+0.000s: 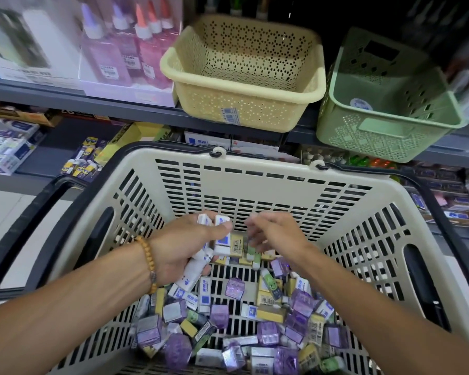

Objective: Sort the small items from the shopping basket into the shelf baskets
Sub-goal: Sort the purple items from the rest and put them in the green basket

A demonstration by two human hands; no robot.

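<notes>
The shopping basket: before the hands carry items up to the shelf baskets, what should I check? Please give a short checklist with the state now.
1. Left hand has a firm hold: ok, it grips several white erasers.
2. Right hand is holding an item: cannot tell, its fingers are blurred and curled over the pile.
3. Cream shelf basket has room: ok, no items show inside.
4. Green shelf basket has room: ok, only a round sticker shows on its floor.
5. Path upward is free: ok, nothing stands between the shopping basket and the shelf.
6. Held items are all one kind: cannot tell, some are hidden in the palm.
</notes>
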